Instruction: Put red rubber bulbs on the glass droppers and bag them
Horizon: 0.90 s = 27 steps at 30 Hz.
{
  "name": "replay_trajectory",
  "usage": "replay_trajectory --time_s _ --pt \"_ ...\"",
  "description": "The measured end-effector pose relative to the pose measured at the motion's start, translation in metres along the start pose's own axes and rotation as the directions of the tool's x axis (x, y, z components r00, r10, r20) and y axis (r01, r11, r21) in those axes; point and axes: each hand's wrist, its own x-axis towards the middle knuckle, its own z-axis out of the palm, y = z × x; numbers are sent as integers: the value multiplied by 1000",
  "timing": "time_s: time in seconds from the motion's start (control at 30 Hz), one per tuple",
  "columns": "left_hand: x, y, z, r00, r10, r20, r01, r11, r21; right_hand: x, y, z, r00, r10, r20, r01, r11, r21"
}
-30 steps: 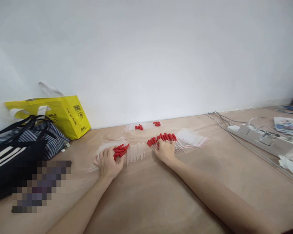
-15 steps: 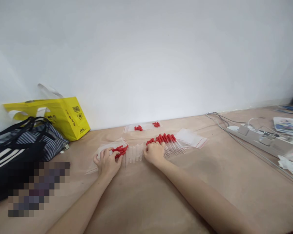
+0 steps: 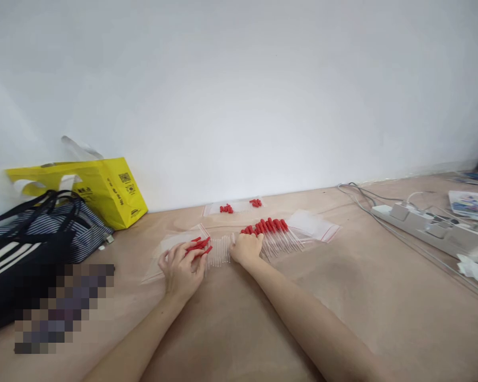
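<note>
Jutting rightward from left grip (image 3: 183, 269), slim red bulb (image 3: 209, 249)

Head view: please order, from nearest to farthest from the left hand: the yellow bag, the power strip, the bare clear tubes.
1. Bare clear tubes: just right of the left hand.
2. Yellow bag: back left, by the wall.
3. Power strip: far right.

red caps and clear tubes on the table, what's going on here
A person is working with both bare hands at the table. The left hand is at a small pile of red caps. The right hand is between a row of clear tubes without caps and a row of red-topped tubes; its fingertips are hidden, so its grip can't be told. More red pieces lie near the wall.
</note>
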Motion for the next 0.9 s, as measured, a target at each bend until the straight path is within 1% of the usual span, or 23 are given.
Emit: replay_trajectory --time_s 0.03,0.1,0.17,0.2,0.27,0.37,0.47,0.57,0.63,0.7,0.8,0.9 --pt "-1 3 -2 998 62 13 -61 997 -56 0 0 -2 1000 -5 -5 5 1000 0" --pt "-5 12 -6 981 183 67 -171 972 -161 -3 2 -6 1000 -21 -21 21 1000 1" --pt "-8 21 -10 957 265 122 -229 941 -248 -9 8 -11 994 -71 -78 72 997 20" --pt "-9 26 -12 946 290 145 -240 928 -286 -14 14 -13 986 -112 -123 118 992 37" --pt "-12 34 -15 926 322 196 -240 904 -354 -24 31 -15 947 -221 -233 244 967 77" --pt "-16 41 -17 898 339 279 -206 887 -414 -42 66 -18 881 -353 -315 409 903 132" --pt "-19 43 -16 878 344 334 -192 891 -412 -55 103 -21 836 -462 -295 527 825 202" --pt "-21 43 -14 859 373 350 -233 894 -382 -63 126 -28 805 -528 -272 584 787 201" --pt "-21 44 -13 858 383 343 -253 895 -367 -65 132 -33 786 -558 -265 609 774 175" --pt "-21 47 -12 869 370 328 -245 899 -363 -66 130 -35 771 -585 -253 630 758 168" --pt "-19 53 -12 896 315 313 -191 909 -370 -67 122 -36 765 -600 -234 642 740 202" --pt "-17 58 -13 908 262 327 -129 917 -377 -69 114 -34 762 -608 -224 648 725 234"
